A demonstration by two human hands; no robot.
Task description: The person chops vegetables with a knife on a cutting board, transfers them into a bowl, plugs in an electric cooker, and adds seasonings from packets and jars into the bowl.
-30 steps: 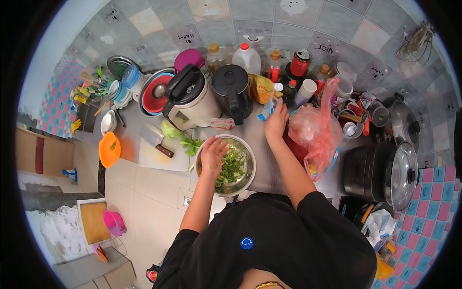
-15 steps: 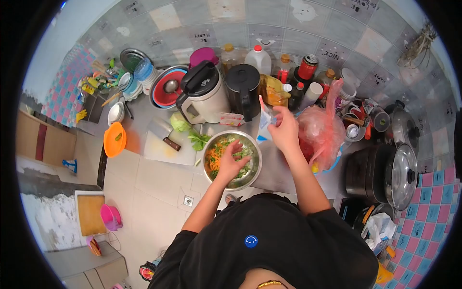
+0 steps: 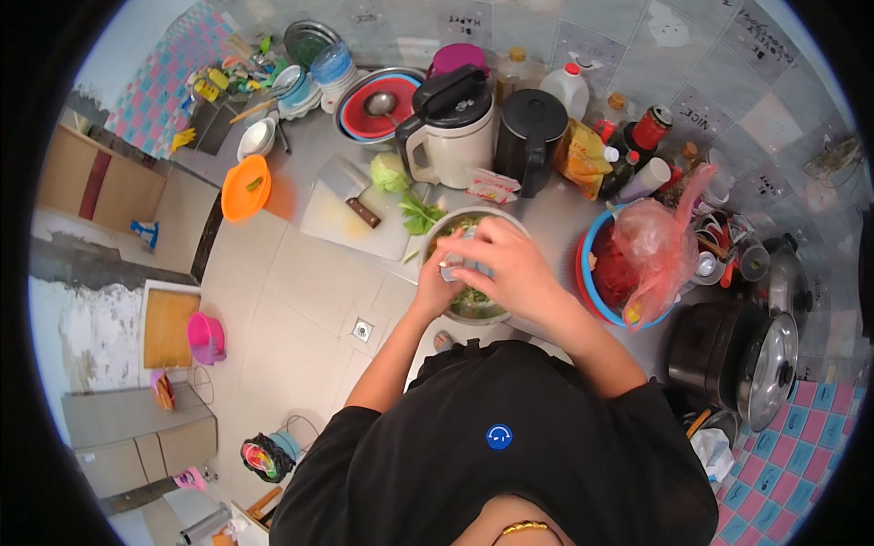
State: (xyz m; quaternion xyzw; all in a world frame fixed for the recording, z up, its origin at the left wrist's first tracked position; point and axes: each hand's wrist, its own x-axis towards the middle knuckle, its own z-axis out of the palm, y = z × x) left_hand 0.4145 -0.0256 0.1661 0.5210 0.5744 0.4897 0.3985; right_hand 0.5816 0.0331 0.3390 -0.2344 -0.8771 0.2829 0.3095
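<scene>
A metal bowl (image 3: 499, 314) holds shredded vegetables (image 3: 472, 298), green with some orange. My left hand (image 3: 437, 287) and my right hand (image 3: 517, 264) meet above it. Between their fingers is a small pale blue-and-white packet (image 3: 454, 261), mostly covered by the fingers. Both hands are closed on this packet; its label and contents cannot be made out. Left of the bowl lie leafy green stalks (image 3: 421, 217) and a piece of cabbage (image 3: 390, 172). A cleaver (image 3: 362, 212) with a brown handle rests on the white cutting board (image 3: 387, 238).
A soymilk maker (image 3: 455, 136) and a black kettle (image 3: 530, 136) stand behind the bowl. On the right are a blue-rimmed basin (image 3: 594, 264) with a red plastic bag (image 3: 651, 246) and a dark cooker (image 3: 710, 350). An orange bowl (image 3: 246, 189) sits at the counter's left edge.
My right hand has brought the packet from the counter to above the bowl. My left hand has lifted from the vegetables and now grips the packet too. The view has shifted left.
</scene>
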